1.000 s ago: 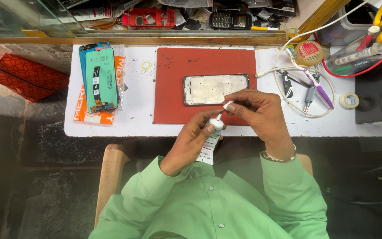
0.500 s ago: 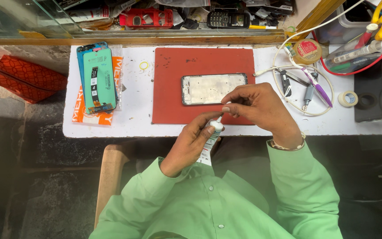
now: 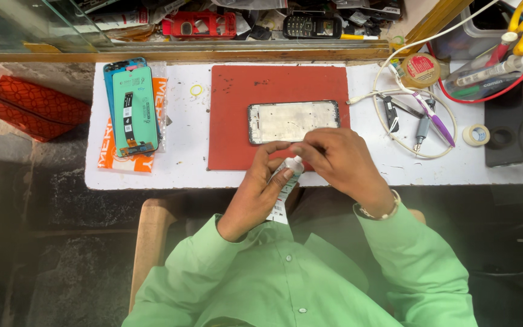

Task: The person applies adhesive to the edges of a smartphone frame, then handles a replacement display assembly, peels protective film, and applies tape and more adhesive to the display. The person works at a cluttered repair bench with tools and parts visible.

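Your left hand [image 3: 255, 197] fingers are wrapped closed around the small white soft-walled glue tube [image 3: 286, 184], just above the white worktop [image 3: 183, 163] edge. Right hand [image 3: 340, 160] fingers pinch its nozzle cap. Looks light and squashy: grip mid-body, gently. Beyond: red rubber mat [image 3: 279, 82] carrying the bare phone frame [image 3: 293, 121], likely thin and bendable.

L hand [image 3: 255, 194]: grip closed, fingers curled | R hand [image 3: 340, 163]: fingertips pinched, touching L
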